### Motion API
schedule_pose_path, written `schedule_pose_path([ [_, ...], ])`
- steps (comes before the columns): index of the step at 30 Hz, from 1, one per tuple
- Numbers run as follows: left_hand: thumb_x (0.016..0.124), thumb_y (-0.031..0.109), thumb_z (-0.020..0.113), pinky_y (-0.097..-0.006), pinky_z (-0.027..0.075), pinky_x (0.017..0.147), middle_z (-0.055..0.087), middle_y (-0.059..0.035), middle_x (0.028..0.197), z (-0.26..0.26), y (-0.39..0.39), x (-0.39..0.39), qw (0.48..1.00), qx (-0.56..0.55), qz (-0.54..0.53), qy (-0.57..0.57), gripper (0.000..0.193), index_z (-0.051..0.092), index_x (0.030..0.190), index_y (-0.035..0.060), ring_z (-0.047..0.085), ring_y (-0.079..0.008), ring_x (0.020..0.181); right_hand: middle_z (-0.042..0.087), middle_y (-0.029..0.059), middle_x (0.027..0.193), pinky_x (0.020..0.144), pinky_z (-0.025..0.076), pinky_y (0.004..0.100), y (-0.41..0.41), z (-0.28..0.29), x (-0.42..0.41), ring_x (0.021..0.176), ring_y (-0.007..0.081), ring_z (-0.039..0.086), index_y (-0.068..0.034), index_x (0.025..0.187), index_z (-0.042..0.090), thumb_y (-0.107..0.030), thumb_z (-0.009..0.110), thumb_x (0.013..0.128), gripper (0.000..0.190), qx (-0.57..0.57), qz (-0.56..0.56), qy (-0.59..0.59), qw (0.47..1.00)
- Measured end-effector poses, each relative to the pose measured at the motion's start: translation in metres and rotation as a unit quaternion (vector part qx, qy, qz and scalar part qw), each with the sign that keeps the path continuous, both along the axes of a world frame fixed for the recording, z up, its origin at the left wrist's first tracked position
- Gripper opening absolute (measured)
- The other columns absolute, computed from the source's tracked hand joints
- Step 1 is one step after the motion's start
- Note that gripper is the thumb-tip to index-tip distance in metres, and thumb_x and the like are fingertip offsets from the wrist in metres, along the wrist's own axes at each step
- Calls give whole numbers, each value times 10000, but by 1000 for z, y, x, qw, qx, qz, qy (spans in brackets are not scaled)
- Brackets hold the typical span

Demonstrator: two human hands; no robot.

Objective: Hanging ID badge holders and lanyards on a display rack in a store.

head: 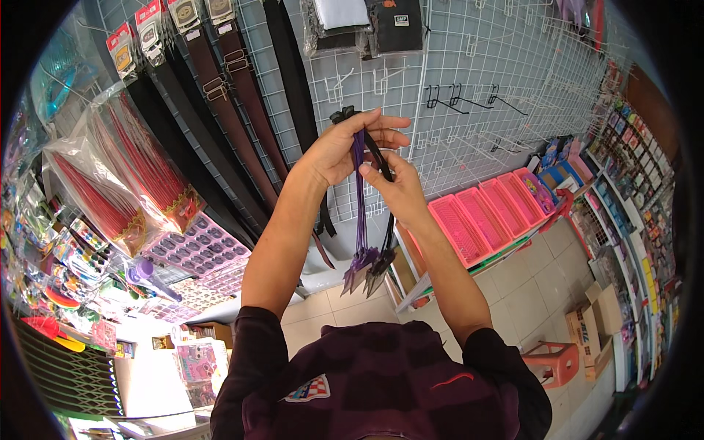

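A bundle of thin purple cords [360, 206] hangs down from my left hand [338, 146], which grips its upper part, with some fingers extended to the right. Small pointed purple pieces [360, 264] dangle at its lower end. Black cords [390, 234] run beside it, with dark pointed pieces [379, 270] at the bottom. My right hand [397, 184] is just below and pinches the black cords between thumb and fingers. A dark clump [344, 114] shows above my left hand; its exact kind is unclear.
A white wire grid wall [467, 60] with hooks [456, 102] stands ahead. Black and brown belts [231, 110] hang at left, near bagged red strands [143, 165]. Pink plastic baskets [459, 228] line the right. An orange stool [553, 363] and a cardboard box [594, 330] stand on the tiled floor [514, 286].
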State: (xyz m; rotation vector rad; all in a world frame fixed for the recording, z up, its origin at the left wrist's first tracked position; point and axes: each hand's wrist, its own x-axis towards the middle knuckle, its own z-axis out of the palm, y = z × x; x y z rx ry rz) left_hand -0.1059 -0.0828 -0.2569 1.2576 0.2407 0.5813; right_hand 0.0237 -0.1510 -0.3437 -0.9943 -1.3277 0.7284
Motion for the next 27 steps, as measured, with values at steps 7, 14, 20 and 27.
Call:
schedule_pose_path([
  [7,1034,480,404,-297,560,820,660,-152,1173,-1,-3,-1,995,58,22,80,595,588,1326,-4,666,-194,944,669,19,911,803,460,248,-6,1,-10,864,98,598,7,1073,672,-179,730,915,251,17,42,24,999],
  [14,970,593,496,-268,513,631,702,-60,868,-40,16,-11,991,-37,62,110,612,702,1128,40,646,-144,763,646,1,761,397,217,209,-10,-13,-10,451,2,367,-32,1000,689,-182,721,923,172,-74,63,218,971],
  [20,874,434,745,-213,396,501,663,-2,769,-86,23,-19,982,-101,112,109,337,666,862,107,585,-83,644,655,5,775,506,273,228,-7,-34,-1,556,28,414,-13,997,698,-178,730,914,188,-114,19,222,968],
  [27,792,138,836,-203,472,548,685,-28,801,-99,21,-21,979,-94,165,70,210,694,907,36,617,-87,671,712,34,894,769,481,240,-4,-53,-14,843,95,633,17,1035,703,-106,733,904,183,-71,-49,171,981],
])
